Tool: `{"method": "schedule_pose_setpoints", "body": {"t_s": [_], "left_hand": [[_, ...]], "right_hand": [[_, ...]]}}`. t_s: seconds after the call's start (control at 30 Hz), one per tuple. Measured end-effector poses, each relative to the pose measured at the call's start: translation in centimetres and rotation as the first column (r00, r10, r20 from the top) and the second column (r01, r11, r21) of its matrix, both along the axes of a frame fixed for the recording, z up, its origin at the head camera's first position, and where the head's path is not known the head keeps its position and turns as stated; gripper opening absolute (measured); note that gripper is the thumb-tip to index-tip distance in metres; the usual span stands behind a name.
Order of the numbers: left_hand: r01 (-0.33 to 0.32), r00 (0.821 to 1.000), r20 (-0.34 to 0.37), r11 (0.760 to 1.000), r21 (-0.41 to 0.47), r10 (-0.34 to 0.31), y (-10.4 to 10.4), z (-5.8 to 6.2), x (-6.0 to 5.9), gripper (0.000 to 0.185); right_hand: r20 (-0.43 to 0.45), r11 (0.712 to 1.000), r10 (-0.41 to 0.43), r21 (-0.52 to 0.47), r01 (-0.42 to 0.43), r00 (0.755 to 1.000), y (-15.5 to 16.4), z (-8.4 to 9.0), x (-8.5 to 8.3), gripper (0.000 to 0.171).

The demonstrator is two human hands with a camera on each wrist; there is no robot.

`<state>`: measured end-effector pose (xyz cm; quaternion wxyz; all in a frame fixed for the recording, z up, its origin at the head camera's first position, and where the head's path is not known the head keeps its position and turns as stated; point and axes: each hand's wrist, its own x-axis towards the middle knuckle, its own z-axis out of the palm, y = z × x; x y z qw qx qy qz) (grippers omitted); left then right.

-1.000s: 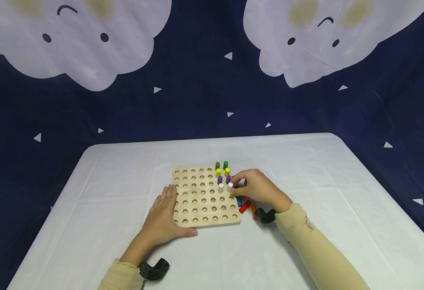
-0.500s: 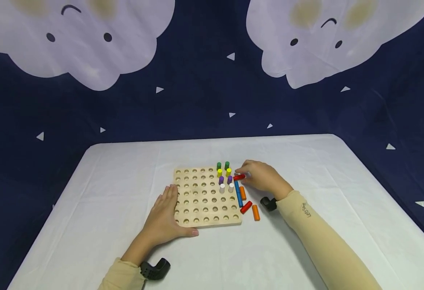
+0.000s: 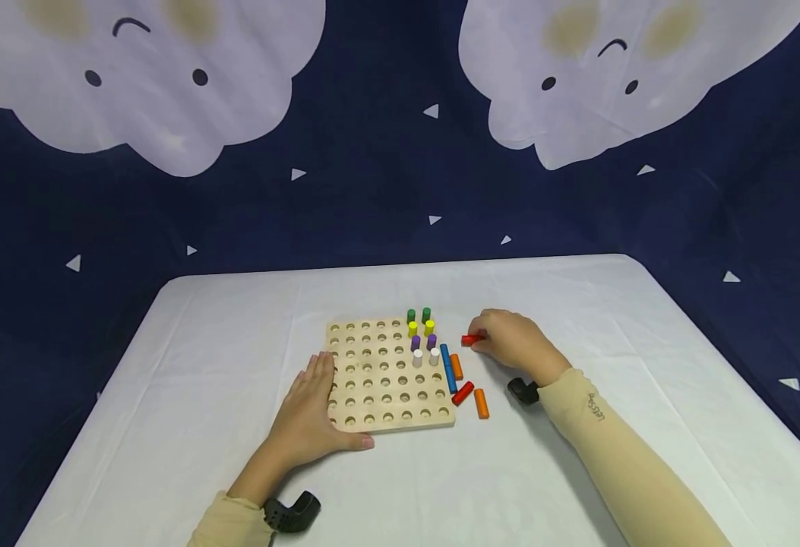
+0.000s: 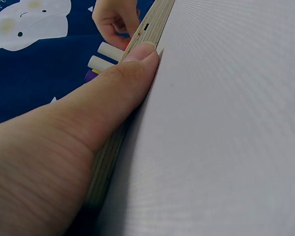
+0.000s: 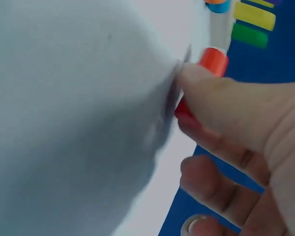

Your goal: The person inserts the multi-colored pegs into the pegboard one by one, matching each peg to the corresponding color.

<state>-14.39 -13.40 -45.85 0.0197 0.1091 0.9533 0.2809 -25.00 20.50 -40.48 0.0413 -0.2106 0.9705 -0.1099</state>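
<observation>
My left hand (image 3: 307,422) rests against the left and front sides of a square wooden pegboard (image 3: 406,427), fingers spread, thumb along the front edge. The left wrist view has that thumb (image 4: 113,88) lying on the board's side. Right of the board, my right hand (image 3: 512,346) pinches a red peg (image 3: 469,340) between thumb and fingers, low over the table. Part of this peg (image 5: 214,61) shows past the thumb in the right wrist view. In the board's two right columns stand green pegs (image 3: 411,315), yellow pegs (image 3: 430,327), purple pegs (image 3: 416,343) and white pegs (image 3: 417,358).
Two blue pegs (image 3: 450,378) lie end to end along the board's right edge. Beside them are an orange peg (image 3: 456,367), a second red peg (image 3: 463,393) and another orange peg (image 3: 482,403). A white cloth (image 3: 235,327) covers the table.
My right hand has left the white peg on the board, taken the far red peg and moved right with it, away from the board. The left hand has stayed put.
</observation>
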Motion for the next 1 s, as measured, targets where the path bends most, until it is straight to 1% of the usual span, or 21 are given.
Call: {"method": "schedule_pose_setpoints", "body": {"t_s": [0.07,0.13,0.2,0.27,0.37,0.47,0.53,0.63,0.73,0.87,1.0], "left_hand": [[-0.001,1.0,0.002,1.0,0.0,0.001,0.0,-0.1,0.1,0.156],[-0.002,1.0,0.003,1.0,0.001,0.002,-0.1,-0.1,0.1,0.156],[-0.003,1.0,0.007,1.0,0.001,0.003,-0.1,-0.2,0.2,0.156],[-0.003,1.0,0.011,1.0,0.002,0.003,-0.1,-0.3,0.3,0.156],[-0.004,1.0,0.02,1.0,0.002,0.004,-0.1,-0.5,0.4,0.156],[-0.005,1.0,0.023,1.0,0.002,0.005,-0.1,-0.6,0.4,0.156],[-0.006,1.0,0.025,1.0,0.002,0.006,-0.1,-0.5,0.4,0.156],[-0.005,1.0,0.019,1.0,0.0,0.005,-0.1,-0.4,0.3,0.155],[-0.003,1.0,0.015,1.0,-0.004,0.003,0.0,-0.1,0.1,0.155],[0.0,1.0,0.011,1.0,-0.005,0.0,0.1,0.0,0.0,0.154],[-0.001,1.0,0.014,1.0,-0.007,0.001,0.0,0.1,-0.1,0.154]], "right_hand": [[0.015,0.998,-0.012,-0.064,0.013,1.0,0.5,-0.1,0.3,0.011],[0.047,0.987,-0.022,-0.156,0.029,0.999,0.7,-0.1,0.8,0.013],[0.095,0.965,-0.027,-0.257,0.051,0.995,0.8,0.0,1.2,0.015],[0.148,0.936,-0.03,-0.342,0.08,0.988,0.5,0.1,1.7,0.017],[0.211,0.897,-0.027,-0.426,0.117,0.977,-0.1,0.0,2.4,0.018],[0.264,0.868,-0.034,-0.47,0.159,0.964,-0.9,-0.1,3.0,0.019],[0.287,0.848,-0.02,-0.503,0.168,0.958,-1.5,-0.2,3.4,0.019],[0.29,0.823,0.018,-0.548,0.15,0.957,-2.4,-0.3,3.8,0.019],[0.264,0.82,0.044,-0.561,0.116,0.964,-3.1,-0.6,4.0,0.017],[0.248,0.825,0.039,-0.554,0.109,0.968,-4.0,-1.1,4.1,0.016],[0.269,0.813,0.054,-0.571,0.115,0.962,-4.8,-1.5,4.3,0.016]]}}
